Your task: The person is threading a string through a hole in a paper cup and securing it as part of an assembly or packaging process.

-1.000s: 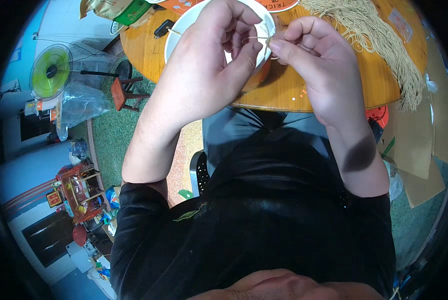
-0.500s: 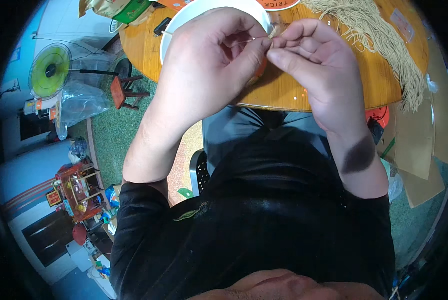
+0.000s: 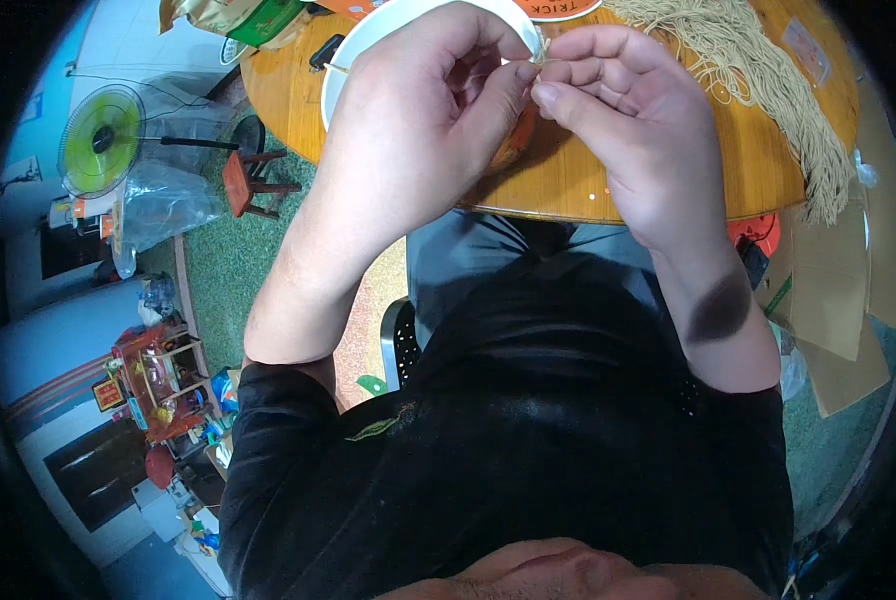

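Over the near part of the table, my left hand (image 3: pixel 423 125) and my right hand (image 3: pixel 648 125) meet fingertip to fingertip. Both are closed in a pinch on a thin beige cord (image 3: pixel 544 50), of which only a short bit shows between them. Behind my left hand stands a white bowl (image 3: pixel 334 92), largely covered by that hand. Part of an orange object (image 3: pixel 516 148) peeks out beneath the left fingers. To the right of my right hand, a long bundle of beige cords (image 3: pixel 763 95) lies across the table and hangs over its edge.
The round wooden table (image 3: pixel 568 190) has its curved edge just before my lap. At the back left are a small black object (image 3: pixel 325 52) and a green and tan bag (image 3: pixel 253 22). A red stool (image 3: pixel 253 183) and a fan (image 3: pixel 101 140) stand left; cardboard (image 3: pixel 818 280) lies right.
Both hands have shifted slightly, with the joined fingertips a little higher and the right fingers spread somewhat more upward. The pinch on the cord continues.
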The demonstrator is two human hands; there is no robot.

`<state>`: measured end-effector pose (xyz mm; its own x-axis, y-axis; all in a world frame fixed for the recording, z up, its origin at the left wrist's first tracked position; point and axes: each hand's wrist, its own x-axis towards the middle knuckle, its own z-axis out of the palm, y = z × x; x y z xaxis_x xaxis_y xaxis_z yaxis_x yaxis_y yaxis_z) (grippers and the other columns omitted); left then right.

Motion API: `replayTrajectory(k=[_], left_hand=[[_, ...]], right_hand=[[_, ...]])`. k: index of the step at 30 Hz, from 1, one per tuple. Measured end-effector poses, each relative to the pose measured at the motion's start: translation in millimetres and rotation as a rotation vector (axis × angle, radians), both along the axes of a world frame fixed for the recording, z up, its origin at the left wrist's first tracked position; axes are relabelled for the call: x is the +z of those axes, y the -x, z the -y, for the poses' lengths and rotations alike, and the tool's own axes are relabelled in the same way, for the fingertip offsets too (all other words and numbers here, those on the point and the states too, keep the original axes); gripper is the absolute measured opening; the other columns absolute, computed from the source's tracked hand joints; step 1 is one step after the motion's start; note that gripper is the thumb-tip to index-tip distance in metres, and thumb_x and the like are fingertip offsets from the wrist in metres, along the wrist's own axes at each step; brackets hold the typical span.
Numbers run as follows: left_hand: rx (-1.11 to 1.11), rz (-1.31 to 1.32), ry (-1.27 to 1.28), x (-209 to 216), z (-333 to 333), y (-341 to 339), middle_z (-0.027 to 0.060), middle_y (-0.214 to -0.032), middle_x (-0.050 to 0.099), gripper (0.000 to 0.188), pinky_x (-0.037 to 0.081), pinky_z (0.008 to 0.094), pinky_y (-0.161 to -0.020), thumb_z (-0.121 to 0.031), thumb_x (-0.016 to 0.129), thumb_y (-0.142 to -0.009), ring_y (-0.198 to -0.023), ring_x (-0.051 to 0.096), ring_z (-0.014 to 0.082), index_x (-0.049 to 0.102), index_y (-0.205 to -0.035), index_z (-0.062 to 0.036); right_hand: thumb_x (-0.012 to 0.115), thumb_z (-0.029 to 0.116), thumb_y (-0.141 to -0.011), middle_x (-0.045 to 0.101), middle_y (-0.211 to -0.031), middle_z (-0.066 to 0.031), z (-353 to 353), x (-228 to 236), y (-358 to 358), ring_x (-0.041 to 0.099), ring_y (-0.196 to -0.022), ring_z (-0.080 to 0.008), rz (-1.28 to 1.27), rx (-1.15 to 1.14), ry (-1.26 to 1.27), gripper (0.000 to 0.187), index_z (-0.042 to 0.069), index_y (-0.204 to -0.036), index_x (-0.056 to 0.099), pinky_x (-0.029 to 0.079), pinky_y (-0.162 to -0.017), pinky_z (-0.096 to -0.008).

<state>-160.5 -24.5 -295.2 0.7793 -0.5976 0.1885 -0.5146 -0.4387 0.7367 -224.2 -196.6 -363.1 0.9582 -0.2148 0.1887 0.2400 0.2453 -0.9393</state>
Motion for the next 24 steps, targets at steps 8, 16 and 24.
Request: replayTrajectory(k=[8, 16, 24], left_hand=[[-0.214, 0.517, -0.113, -0.4, 0.6, -11.0, 0.0047, -0.084, 0.068, 0.01, 0.054, 0.0256, -0.064, -0.002, 0.073, -0.098, -0.073, 0.067, 0.0121, 0.072, -0.108, -0.0019], [-0.282, 0.598, -0.206, 0.8, -1.3, -6.8, 0.0086, -0.09, 0.066, 0.016, 0.054, 0.0292, -0.064, 0.0, 0.078, -0.091, -0.074, 0.069, 0.0184, 0.074, -0.107, -0.0031], [-0.18, 0.245, -0.238, 6.8, -5.2, -8.5, 0.0022, -0.092, 0.069, 0.013, 0.054, 0.0234, -0.063, -0.01, 0.075, -0.101, -0.075, 0.069, 0.0077, 0.07, -0.107, -0.0003]], right_hand=[[0.065, -0.005, -0.102, 0.072, -0.106, -0.0115, 7.0, -7.2, 0.2, 0.072, -0.102, -0.015, 0.112, 0.02, 0.038, 0.02, 0.004, -0.109, 0.048, 0.057, -0.095, -0.028], [0.066, -0.005, -0.102, 0.073, -0.097, -0.0112, 10.2, 1.3, 7.3, 0.072, -0.097, -0.0145, 0.062, -0.058, 0.201, 0.027, 0.007, -0.097, 0.042, 0.057, -0.091, -0.0289], [0.066, -0.006, -0.1, 0.074, -0.098, -0.0095, 14.6, 10.8, 6.1, 0.07, -0.094, -0.0116, 0.235, -0.233, 0.658, 0.021, 0.005, -0.094, 0.05, 0.056, -0.088, -0.0277]])
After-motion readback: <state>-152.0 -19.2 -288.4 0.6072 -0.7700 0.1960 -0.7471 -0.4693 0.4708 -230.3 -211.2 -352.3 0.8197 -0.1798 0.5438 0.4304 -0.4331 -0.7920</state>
